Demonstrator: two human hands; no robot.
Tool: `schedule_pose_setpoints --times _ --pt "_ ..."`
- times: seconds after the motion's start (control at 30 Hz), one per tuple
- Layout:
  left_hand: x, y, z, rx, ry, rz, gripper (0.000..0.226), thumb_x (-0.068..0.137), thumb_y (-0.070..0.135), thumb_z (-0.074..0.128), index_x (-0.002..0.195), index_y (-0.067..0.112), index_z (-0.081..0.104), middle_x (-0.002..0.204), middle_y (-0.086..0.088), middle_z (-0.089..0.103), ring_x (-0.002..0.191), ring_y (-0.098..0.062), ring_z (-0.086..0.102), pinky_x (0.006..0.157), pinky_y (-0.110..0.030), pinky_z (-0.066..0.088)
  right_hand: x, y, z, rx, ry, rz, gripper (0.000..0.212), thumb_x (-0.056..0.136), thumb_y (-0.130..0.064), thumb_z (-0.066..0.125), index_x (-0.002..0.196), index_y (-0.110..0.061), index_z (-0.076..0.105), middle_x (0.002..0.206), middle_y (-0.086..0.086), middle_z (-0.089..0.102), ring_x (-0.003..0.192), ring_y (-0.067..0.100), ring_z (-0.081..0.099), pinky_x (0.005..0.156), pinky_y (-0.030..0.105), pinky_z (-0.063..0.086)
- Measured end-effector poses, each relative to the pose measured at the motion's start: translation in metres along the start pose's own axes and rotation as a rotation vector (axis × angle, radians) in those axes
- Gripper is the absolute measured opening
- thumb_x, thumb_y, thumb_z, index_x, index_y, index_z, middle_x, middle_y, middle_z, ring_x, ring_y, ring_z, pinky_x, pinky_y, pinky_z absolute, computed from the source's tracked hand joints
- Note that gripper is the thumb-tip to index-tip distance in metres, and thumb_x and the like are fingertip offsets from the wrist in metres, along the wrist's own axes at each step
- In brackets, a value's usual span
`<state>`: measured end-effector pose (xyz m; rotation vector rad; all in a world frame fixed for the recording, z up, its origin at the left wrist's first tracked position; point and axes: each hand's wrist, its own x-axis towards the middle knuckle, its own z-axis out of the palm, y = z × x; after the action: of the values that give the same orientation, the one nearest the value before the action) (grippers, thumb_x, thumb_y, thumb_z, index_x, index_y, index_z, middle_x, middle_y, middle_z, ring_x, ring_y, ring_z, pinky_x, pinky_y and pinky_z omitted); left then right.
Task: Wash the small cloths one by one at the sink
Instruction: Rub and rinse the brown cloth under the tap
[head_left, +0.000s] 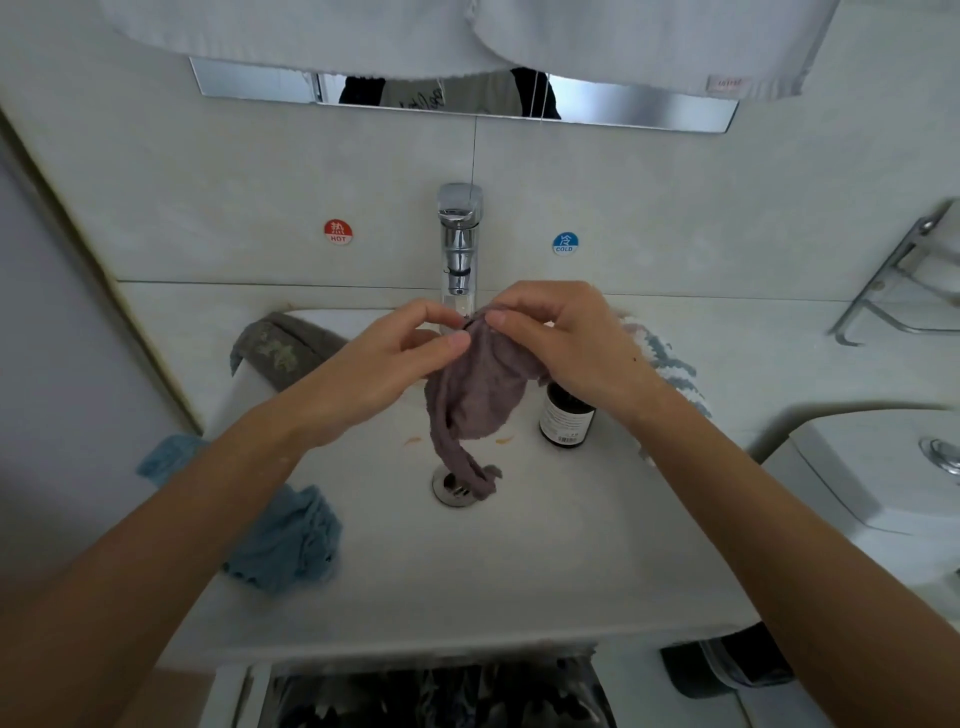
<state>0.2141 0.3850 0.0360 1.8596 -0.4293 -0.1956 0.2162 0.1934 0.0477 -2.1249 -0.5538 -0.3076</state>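
A mauve cloth hangs under the chrome faucet, over the white sink. My left hand pinches its top edge from the left. My right hand pinches the same edge from the right. The cloth's twisted lower end trails down onto the drain. A grey cloth lies on the sink's back left corner. A blue cloth is draped over the left rim. A striped white and blue cloth sits on the right rim, mostly behind my right hand.
A dark brown bottle stands in the basin just right of the mauve cloth. White towels hang overhead above a mirror strip. A metal rack is fixed to the right wall. A toilet cistern stands right of the sink.
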Motion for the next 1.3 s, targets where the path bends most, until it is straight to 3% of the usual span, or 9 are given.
schedule_pose_setpoints --times 0.07,0.17,0.4,0.53,0.63,0.83,1.07,1.17,1.3 --pt "0.000 0.001 -0.001 0.031 -0.024 0.051 0.016 0.096 0.021 0.053 0.109 0.017 0.062 0.094 -0.014 0.067 0.078 -0.004 0.061 0.066 -0.011 0.048 0.001 -0.001 0.000 -0.104 -0.039 -0.051 0.017 0.096 -0.016 0.059 0.092 -0.007 0.073 0.069 0.002 0.066 0.062 0.011 0.056 0.058 0.016 0.040" --pt "-0.001 0.003 -0.003 0.120 -0.043 0.097 0.010 0.093 0.013 0.058 0.086 0.010 0.064 0.080 -0.009 0.061 0.071 -0.004 0.056 0.061 -0.011 0.046 0.001 0.002 0.001 -0.285 -0.057 -0.071 0.020 0.095 -0.029 0.056 0.090 -0.016 0.071 0.053 -0.006 0.053 0.052 0.008 0.049 0.053 0.025 0.033" --pt "0.001 0.005 -0.012 0.180 0.105 0.179 0.021 0.097 0.015 0.052 0.084 0.006 0.065 0.073 -0.001 0.060 0.069 -0.003 0.055 0.068 -0.013 0.045 0.004 -0.003 -0.012 -0.354 -0.031 -0.079 0.023 0.093 -0.035 0.063 0.072 -0.026 0.062 0.053 -0.004 0.053 0.051 0.010 0.044 0.053 0.025 0.031" --pt "0.003 0.008 -0.013 0.381 0.214 0.280 0.023 0.099 0.018 0.050 0.084 0.008 0.063 0.068 -0.006 0.059 0.062 -0.013 0.056 0.057 -0.012 0.042 0.006 -0.005 -0.017 -0.466 -0.017 -0.110 0.031 0.093 -0.041 0.061 0.076 -0.015 0.067 0.061 -0.001 0.061 0.059 0.017 0.051 0.059 0.031 0.038" --pt "0.004 0.009 -0.013 0.511 0.276 0.323 0.021 0.099 0.025 0.049 0.081 0.021 0.058 0.067 0.009 0.056 0.061 -0.002 0.054 0.057 -0.015 0.040 0.008 -0.009 -0.020 -0.402 -0.036 -0.097 0.031 0.096 -0.035 0.059 0.082 -0.010 0.069 0.068 -0.001 0.063 0.067 0.021 0.059 0.067 0.037 0.049" --pt "0.008 0.015 -0.013 0.400 0.325 0.317 0.022 0.100 0.021 0.048 0.079 0.024 0.055 0.067 0.006 0.053 0.058 0.000 0.050 0.054 -0.014 0.041 0.009 -0.008 -0.017 -0.222 -0.009 -0.067 0.025 0.099 -0.027 0.055 0.078 -0.013 0.060 0.061 -0.006 0.053 0.058 0.009 0.048 0.056 0.016 0.035" --pt "0.010 0.010 -0.013 0.404 0.412 0.384 0.016 0.099 0.017 0.050 0.088 0.012 0.061 0.082 0.009 0.055 0.076 0.010 0.052 0.066 -0.004 0.039 0.010 -0.007 -0.022 -0.378 -0.062 -0.058 0.033 0.097 -0.038 0.057 0.066 -0.026 0.052 0.056 -0.009 0.049 0.054 0.009 0.045 0.056 0.024 0.032" --pt "0.010 0.008 -0.011 0.404 0.439 0.366 0.019 0.100 0.019 0.049 0.084 0.013 0.057 0.070 0.008 0.053 0.063 0.006 0.051 0.058 -0.010 0.039 0.009 -0.011 -0.025 -0.512 -0.117 -0.032 0.044 0.096 -0.047 0.054 0.058 -0.028 0.041 0.053 -0.009 0.043 0.052 0.008 0.041 0.053 0.023 0.028" --pt "0.014 0.005 -0.017 0.379 0.443 0.330 0.021 0.101 0.021 0.047 0.086 0.009 0.057 0.071 0.005 0.054 0.062 0.003 0.050 0.056 -0.010 0.039 0.007 -0.010 -0.035 -0.431 -0.100 0.011 0.040 0.090 -0.052 0.059 0.066 -0.021 0.050 0.057 -0.006 0.047 0.055 0.009 0.043 0.055 0.025 0.032"
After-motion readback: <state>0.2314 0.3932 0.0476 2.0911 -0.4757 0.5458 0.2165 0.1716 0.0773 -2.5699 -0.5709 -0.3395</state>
